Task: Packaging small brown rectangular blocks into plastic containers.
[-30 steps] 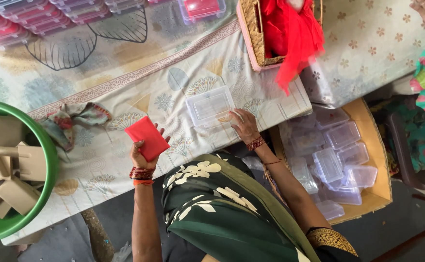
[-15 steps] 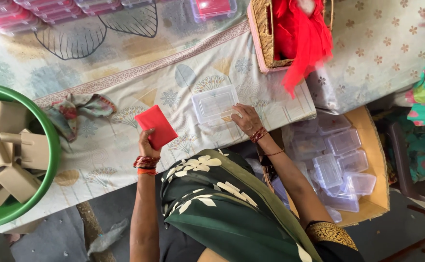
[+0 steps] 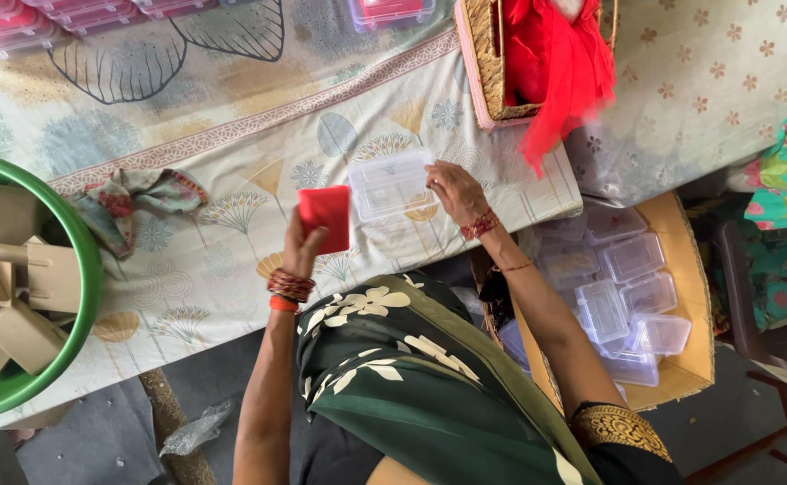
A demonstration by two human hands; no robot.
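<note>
My left hand (image 3: pixel 302 248) holds up a flat red pouch (image 3: pixel 325 216) above the patterned tablecloth (image 3: pixel 232 162). Just to its right, my right hand (image 3: pixel 455 190) rests on the edge of a clear plastic box (image 3: pixel 390 183) that lies on the cloth. Both wrists wear red bangles. A green and cream garment covers my front below the hands.
A green tub (image 3: pixel 84 296) of folded brown cardboard boxes stands at the left. A wicker basket (image 3: pixel 488 72) with red cloth sits at the back. A cardboard carton (image 3: pixel 690 296) of clear plastic boxes is on the right. Red-filled boxes (image 3: pixel 16 22) line the far edge. A crumpled cloth (image 3: pixel 133 198) lies nearby.
My left hand has carried the red pouch up and to the right, toward the clear box. My right hand stays on the box.
</note>
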